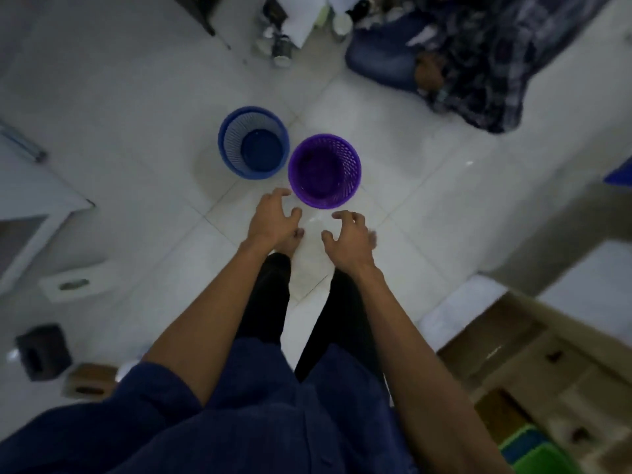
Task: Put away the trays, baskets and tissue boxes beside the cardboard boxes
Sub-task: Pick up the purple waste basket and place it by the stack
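Baskets: a purple round plastic mesh basket (325, 171) is standing upright on the white tiled floor (410, 206) at twelve o'clock from my hands. A blue round plastic slatted basket (253, 142) is standing upright at its ten o'clock, with the rims just beside each other. I cannot tell whether they are touching.
Left hand: I am holding my left hand (273, 217) out at seven o'clock of the purple basket, near its rim but apart from it. The fingers are spread and bent, gripping nothing.
Right hand: my right hand (349, 237) is hovering at six o'clock of the purple basket, apart from it. Its fingers are likewise spread and bent, gripping nothing.
Tissue boxes: a white rectangular tissue box (73, 285) is lying on the floor at nine o'clock of my view. A black cube tissue box (42, 350) is sitting at eight o'clock, and a brown wooden-looking tissue box (90, 381) is sitting just beside it.
Cardboard boxes: brown cardboard boxes (513, 354) are sitting at four o'clock. A green plastic tray (547, 460) and a blue plastic tray (523, 446), both blurred, are showing at five o'clock beside them.
Other person: someone in dark patterned cloth and blue jeans (478, 63) is sitting on the floor at one o'clock.
Cups: a blurred cluster of cups and jars (278, 46) is standing at twelve o'clock, well beyond the baskets.
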